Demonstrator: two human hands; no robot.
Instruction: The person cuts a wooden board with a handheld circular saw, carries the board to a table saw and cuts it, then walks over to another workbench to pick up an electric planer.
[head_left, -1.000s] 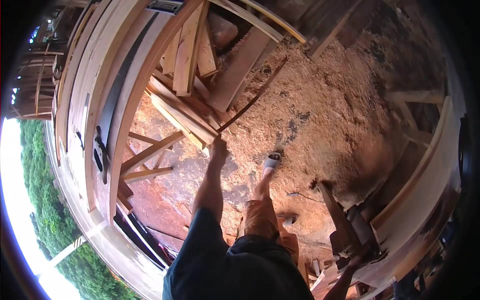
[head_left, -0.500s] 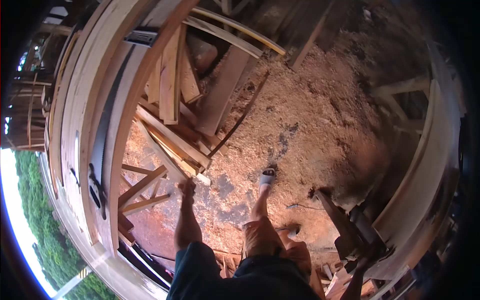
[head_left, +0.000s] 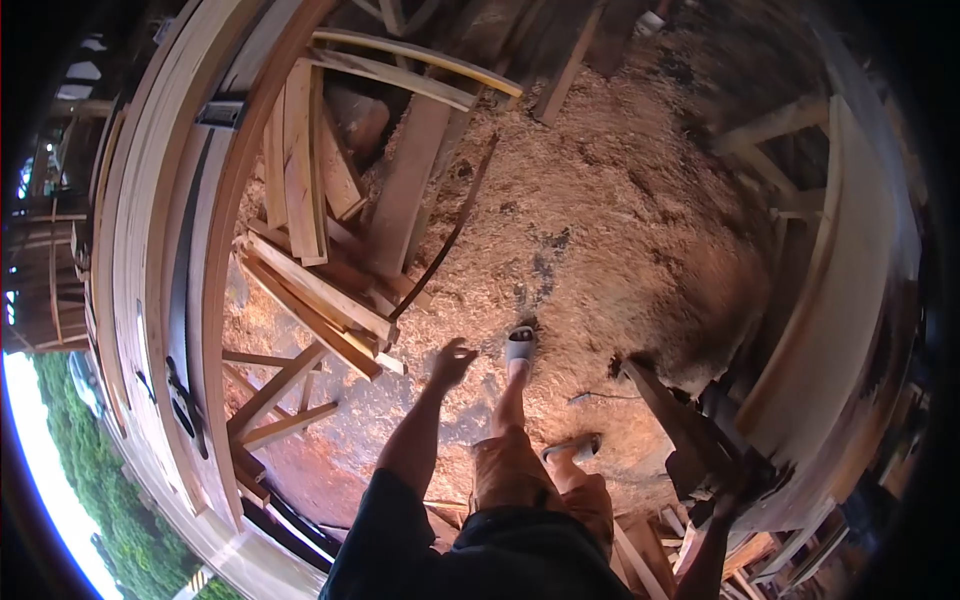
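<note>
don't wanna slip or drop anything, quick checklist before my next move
1. left hand free: ok, grip looks empty
2. right hand has a firm grip on the dark board: cannot tell, too shadowed
3. saw lying on the stacked planks: ok
4. floor free of loose shavings: not ok, thickly strewn
5. closed shoes: not ok, open-toed sandal on one foot

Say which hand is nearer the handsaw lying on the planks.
Left. The left hand is out over the floor, right of the handsaw; the right hand is much farther right, past the legs.
</note>
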